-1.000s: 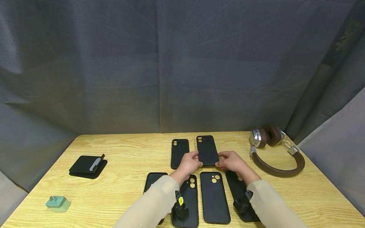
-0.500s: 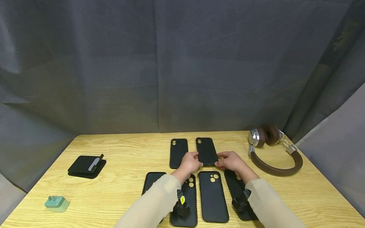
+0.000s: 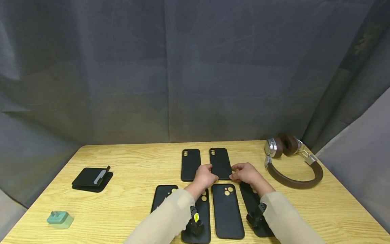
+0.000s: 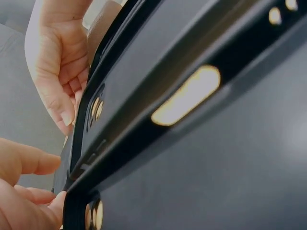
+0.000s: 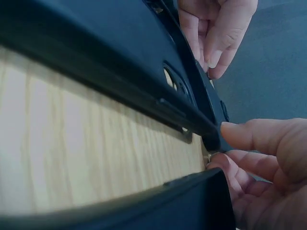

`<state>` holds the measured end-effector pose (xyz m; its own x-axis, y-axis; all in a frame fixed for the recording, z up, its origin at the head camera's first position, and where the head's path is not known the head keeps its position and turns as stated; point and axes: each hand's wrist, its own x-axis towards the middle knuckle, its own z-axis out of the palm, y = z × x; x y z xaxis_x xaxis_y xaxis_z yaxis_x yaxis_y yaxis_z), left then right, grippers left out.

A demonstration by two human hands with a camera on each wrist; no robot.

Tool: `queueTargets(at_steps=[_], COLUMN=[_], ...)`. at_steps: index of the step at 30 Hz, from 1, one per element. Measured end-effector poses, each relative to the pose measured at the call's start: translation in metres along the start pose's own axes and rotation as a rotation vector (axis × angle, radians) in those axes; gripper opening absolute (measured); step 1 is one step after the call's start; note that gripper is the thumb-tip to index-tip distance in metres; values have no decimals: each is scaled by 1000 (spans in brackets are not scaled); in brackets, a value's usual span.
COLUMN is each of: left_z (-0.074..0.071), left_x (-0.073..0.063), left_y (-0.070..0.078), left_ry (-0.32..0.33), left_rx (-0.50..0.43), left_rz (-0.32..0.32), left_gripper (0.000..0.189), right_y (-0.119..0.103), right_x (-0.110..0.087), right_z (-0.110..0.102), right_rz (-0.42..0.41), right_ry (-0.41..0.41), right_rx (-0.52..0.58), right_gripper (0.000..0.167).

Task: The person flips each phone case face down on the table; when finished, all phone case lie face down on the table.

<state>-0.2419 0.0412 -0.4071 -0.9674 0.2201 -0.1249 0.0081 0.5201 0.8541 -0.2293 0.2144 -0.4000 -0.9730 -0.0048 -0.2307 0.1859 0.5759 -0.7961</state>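
Note:
A black phone case (image 3: 220, 163) with two round camera holes lies at the back middle of the table. My left hand (image 3: 204, 175) pinches its near left corner, and my right hand (image 3: 247, 173) grips its near right edge between thumb and fingers. Left of it, a second black phone case (image 3: 190, 164) lies parallel. In the left wrist view, my left fingers (image 4: 36, 163) reach past the front cases. The right wrist view shows my right thumb (image 5: 240, 134) beside the case edges, with the left hand (image 5: 220, 33) opposite.
In the front row lie several more black phone cases (image 3: 228, 213), some under my forearms. Brown headphones (image 3: 300, 183) rest at the right. A black folding card wallet (image 3: 88, 176) and a green charger-like block (image 3: 60, 220) sit at the left. Dark cloth (image 3: 195, 74) hangs behind the table.
The held phone case's far end has come down, and it now lies flatter on the table. Both hands stay at its near corners. The head view shifts slightly.

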Motion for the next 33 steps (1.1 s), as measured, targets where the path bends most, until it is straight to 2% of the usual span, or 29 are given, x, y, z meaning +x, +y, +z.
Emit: queueTargets(at_steps=[7,11,16,23,28,33], left_z=[-1,-6,-14,-34,-50,-65], left_x=[-7,-13,-23,-47,-67,-88], left_y=[-5,-6,-7,-13,-15,-22], left_ry=[26,39,29,25,-12,-64], left_rx=[-110,-225,-327,-383,-401,-407], left_rz=[-8,31,87,169,186,171], left_gripper=[55,51,46,43,44,46], right_y=[-6,-15,-25,-38,-48,-55], right_x=[-1,-5,-15,-37,-53,-66], right_z=[6,7,8,18,25,36], right_rz=[20,12,-49,-133,-163,-198], right_ry=[32,44,31,-12,-65,-137], right_rx=[-1,0,35,116,191,221], right_gripper=[48,49,48,49,51,51])
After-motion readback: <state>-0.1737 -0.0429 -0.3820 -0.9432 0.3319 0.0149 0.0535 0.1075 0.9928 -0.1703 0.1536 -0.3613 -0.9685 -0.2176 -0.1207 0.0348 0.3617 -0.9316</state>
